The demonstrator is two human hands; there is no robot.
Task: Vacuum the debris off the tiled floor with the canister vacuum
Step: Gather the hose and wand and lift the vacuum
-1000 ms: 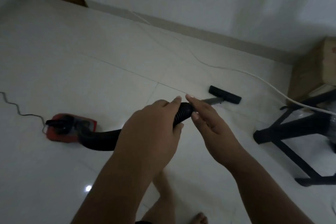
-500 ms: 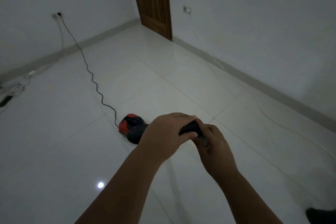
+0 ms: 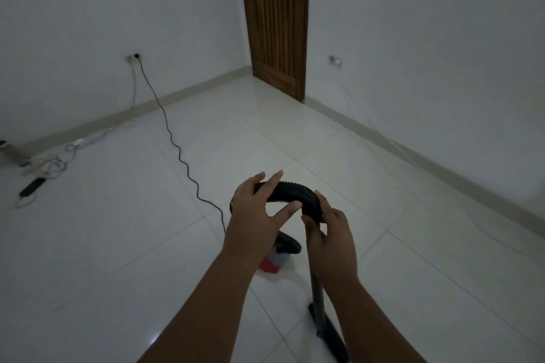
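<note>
left hand straight-fingered on black ribbed vacuum hose, right hand curled round hose end, red canister body on white tiles, contents hidden

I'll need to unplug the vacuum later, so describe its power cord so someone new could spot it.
Find the wooden door in the corner, then the socket on the wall to its left. From there the cord drops to the floor and snakes toward the red canister. It is thin, black and wavy, while the cables heaped along that wall are pale.
</note>
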